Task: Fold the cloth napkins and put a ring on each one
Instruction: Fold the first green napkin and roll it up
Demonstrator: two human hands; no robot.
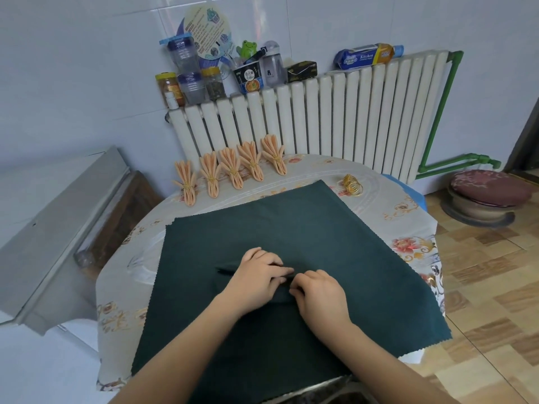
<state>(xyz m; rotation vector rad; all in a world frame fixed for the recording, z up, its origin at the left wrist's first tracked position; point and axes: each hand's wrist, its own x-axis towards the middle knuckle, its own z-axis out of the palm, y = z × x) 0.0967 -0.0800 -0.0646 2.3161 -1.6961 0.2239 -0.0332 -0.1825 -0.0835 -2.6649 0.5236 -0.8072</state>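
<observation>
A dark green cloth napkin (320,228) lies spread flat over the round table (408,217). At its middle my left hand (259,277) and my right hand (318,293) sit side by side, fingers curled, pinching up a small ridge of the green fabric between them. Several orange napkins (230,170), each folded into a fan and bound with a gold ring, stand in a row along the table's far left edge. A small pile of loose gold rings (353,185) lies past the green napkin's far right corner.
The table wears a floral plastic cover. A white radiator (320,118) stands behind it, with jars, bottles and packets on top. A grey cabinet (58,228) is at the left. A cushioned stool (487,193) stands on the tiled floor at right.
</observation>
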